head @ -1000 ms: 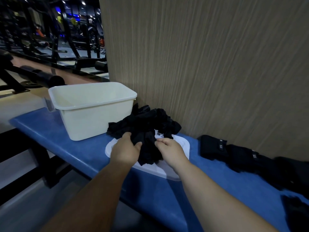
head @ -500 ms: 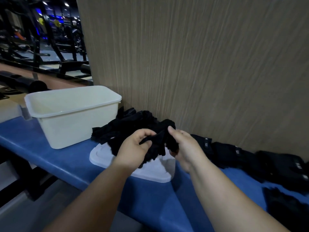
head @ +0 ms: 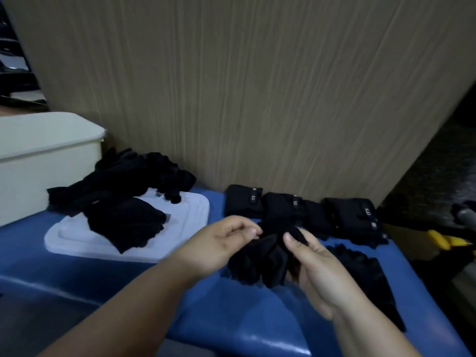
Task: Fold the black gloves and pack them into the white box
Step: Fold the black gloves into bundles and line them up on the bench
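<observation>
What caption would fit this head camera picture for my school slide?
Left hand and right hand hold a black glove over the blue bench; folded gloves behind, white box at left.

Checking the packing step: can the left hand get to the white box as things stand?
Probably yes. Between the left hand and the white box lies only a low glove pile, easy to pass over. Its fingers are pinching a glove, though.
</observation>
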`<state>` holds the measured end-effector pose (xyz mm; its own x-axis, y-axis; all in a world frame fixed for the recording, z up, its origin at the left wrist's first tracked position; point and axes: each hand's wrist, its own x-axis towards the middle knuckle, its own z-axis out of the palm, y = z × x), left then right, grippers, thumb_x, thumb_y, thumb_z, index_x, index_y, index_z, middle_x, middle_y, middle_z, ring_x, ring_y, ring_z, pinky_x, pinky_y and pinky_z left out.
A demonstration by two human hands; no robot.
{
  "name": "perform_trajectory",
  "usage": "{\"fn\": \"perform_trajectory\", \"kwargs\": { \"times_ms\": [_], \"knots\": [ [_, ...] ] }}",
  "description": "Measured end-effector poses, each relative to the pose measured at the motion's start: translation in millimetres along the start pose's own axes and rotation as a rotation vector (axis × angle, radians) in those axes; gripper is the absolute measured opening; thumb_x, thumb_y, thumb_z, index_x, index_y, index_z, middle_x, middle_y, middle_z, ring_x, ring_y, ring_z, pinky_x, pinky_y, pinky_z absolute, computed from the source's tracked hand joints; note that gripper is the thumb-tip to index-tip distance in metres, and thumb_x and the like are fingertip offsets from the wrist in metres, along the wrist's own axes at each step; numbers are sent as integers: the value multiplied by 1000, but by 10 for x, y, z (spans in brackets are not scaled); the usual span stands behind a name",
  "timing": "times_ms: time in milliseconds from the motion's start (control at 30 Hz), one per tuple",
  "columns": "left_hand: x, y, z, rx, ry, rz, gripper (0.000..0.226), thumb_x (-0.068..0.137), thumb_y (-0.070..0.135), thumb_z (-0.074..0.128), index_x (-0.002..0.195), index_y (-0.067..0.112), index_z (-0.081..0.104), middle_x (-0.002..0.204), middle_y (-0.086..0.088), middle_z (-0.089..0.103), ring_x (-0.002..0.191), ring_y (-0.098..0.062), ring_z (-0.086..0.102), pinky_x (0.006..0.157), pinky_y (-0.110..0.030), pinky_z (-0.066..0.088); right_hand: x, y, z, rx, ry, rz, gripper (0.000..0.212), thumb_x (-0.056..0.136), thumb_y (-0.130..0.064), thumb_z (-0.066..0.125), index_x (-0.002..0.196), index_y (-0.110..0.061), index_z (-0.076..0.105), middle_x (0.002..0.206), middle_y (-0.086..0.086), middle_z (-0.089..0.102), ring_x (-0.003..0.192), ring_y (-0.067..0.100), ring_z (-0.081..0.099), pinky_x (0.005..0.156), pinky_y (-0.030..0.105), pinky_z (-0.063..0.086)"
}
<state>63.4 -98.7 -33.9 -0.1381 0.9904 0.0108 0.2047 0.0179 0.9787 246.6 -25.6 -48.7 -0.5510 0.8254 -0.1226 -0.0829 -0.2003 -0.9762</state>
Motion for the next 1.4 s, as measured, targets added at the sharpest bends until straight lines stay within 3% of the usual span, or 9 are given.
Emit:
{"fn": "perform_trajectory", "kwargs": {
  "times_ms": [233,433,667,767,833,900,1033,1267,1400],
  "knots": [
    [123,-2,318,94,55,-5,29,78,15,77,100,22,58,99,7,62,70,-7,58,66,-16,49,-49,46,-199,-29,-51,5,50,80,-43,68,117,-10,63,114,21,67,110,40,62,99,53,45],
    [243,-76,524,-16,1,-30,34,72,24,78,100,35,62,109,8,63,69,-18,67,73,-34,57,8,13,-378,-27,-110,7,47,82,-41,61,118,-11,64,116,24,65,114,43,58,104,59,39],
    [364,-66,657,-74,5,0,26,84,7,68,86,32,64,58,-10,59,53,-25,52,53,-35,43,10,-75,-541,-5,-93,-27,45,88,-46,54,116,-12,65,118,18,66,114,35,60,103,54,42],
    [384,-52,715,-93,21,58,36,75,9,69,95,39,63,80,-9,65,63,-22,57,60,-36,48,11,-91,-590,-28,-36,-100,18,82,-29,68,100,-25,72,108,13,69,100,26,64,98,46,46],
    [416,-55,732,-176,41,45,44,72,7,61,109,32,59,97,4,69,72,-10,62,67,-26,50,10,-94,-625,-63,-42,-163,21,78,-20,71,97,-30,72,101,12,68,94,20,66,89,34,51],
    [449,-39,743,-214,83,-44,37,83,0,56,113,21,57,92,5,70,69,-2,61,63,-15,48,3,-94,-653,-118,-65,-218,31,77,-14,70,100,-35,69,95,12,67,90,18,66,84,28,53],
    [397,-23,722,-250,9,-251,24,97,7,44,107,13,64,88,-10,64,70,-15,58,59,-21,47,-1,-54,-660,-277,-116,-286,44,77,-10,64,107,-41,61,87,2,64,84,13,61,84,29,49],
    [329,-72,630,-285,-211,-138,28,78,17,64,105,14,69,95,-8,68,89,-19,62,81,-29,49,-33,-27,-629,-600,62,-407,43,80,1,71,96,-39,64,84,-6,68,95,14,61,89,28,46],
    [293,-103,620,-186,-224,-69,23,64,25,75,86,24,70,84,-5,62,79,-21,58,79,-35,46,-37,-2,-587,-597,66,-418,46,73,8,72,83,-36,66,80,-2,65,76,13,60,72,22,49]
  ]
}}
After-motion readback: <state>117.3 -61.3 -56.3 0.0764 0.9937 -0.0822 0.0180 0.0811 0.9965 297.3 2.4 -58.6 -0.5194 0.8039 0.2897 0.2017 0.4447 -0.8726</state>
